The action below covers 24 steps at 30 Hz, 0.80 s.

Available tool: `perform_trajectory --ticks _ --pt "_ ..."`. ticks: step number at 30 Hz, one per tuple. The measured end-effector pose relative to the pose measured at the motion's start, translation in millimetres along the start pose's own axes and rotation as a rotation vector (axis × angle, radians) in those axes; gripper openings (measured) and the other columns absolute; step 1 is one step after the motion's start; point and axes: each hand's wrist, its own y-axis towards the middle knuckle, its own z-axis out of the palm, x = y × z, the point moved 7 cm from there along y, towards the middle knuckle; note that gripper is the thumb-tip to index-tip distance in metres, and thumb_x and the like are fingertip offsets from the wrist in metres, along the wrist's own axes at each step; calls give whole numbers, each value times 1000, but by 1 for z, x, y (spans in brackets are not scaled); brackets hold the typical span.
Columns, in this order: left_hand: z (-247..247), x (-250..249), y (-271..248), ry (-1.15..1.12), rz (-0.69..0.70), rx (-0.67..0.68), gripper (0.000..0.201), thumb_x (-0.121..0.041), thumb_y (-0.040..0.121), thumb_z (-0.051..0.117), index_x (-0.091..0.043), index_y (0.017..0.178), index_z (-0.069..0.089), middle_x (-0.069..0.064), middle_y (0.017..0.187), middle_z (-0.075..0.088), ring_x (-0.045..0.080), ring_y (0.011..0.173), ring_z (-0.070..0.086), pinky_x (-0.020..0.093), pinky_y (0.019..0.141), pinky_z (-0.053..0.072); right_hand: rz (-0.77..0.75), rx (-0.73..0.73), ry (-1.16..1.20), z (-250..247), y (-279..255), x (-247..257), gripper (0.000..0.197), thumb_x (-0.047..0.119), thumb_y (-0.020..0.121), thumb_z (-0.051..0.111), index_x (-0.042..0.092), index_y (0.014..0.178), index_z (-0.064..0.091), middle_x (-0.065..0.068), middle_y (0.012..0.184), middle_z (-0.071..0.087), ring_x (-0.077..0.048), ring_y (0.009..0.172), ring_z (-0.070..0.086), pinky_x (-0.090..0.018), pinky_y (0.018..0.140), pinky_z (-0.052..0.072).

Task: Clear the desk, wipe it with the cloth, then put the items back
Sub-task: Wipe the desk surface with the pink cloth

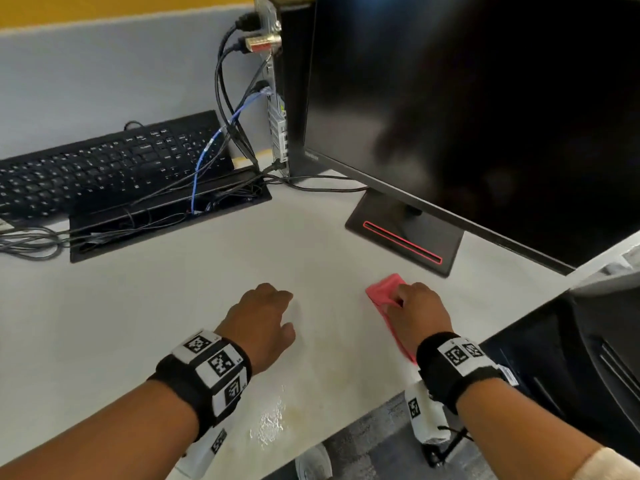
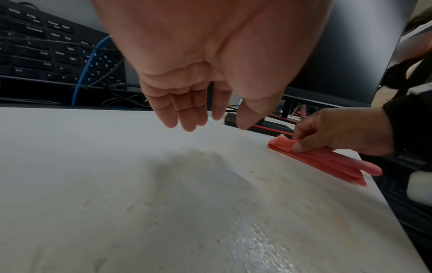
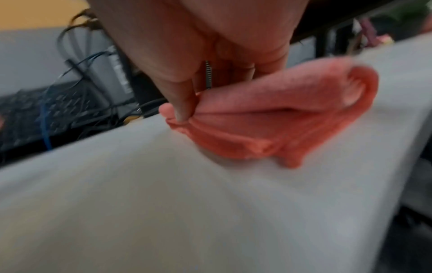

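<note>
The white desk [image 1: 173,306] lies bare in front of the monitor stand [image 1: 403,233], wide enough for a hand to sweep. Left of the stand, an open cable tray [image 1: 166,216] with tangled cables [image 1: 225,133] blocks the way. Behind the tray, a keyboard [image 1: 104,164] leans against the partition.

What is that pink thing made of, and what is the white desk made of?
The pink cloth looks like soft, fuzzy fabric, maybe microfibre: it folds, rolls and bunches where the right hand pinches it. The desk looks hard and smooth, probably laminate or plastic-coated board: it is flat and the wet patch shines on top instead of soaking in.
</note>
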Motion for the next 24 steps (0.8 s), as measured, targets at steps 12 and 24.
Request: perform_trajectory --ticks 12,24 --pt "-24 42 -10 -117 6 -52 52 -34 94 46 -27 145 34 -7 138 38 15 122 47 31 102 43 -58 -107 -140 13 -10 9 11 20 85 60 10 88 64 -14 89 63 -38 85 59 -42 73 51" --pt "-28 128 -43 -118 -96 -21 47 -29 97 40 -26 144 35 -5 141 37 16 125 46 32 105 40 36 -135 -145 13 -6 41 37 10 84 49 12 119 59 -16 108 58 -37 103 55 -42 89 49"
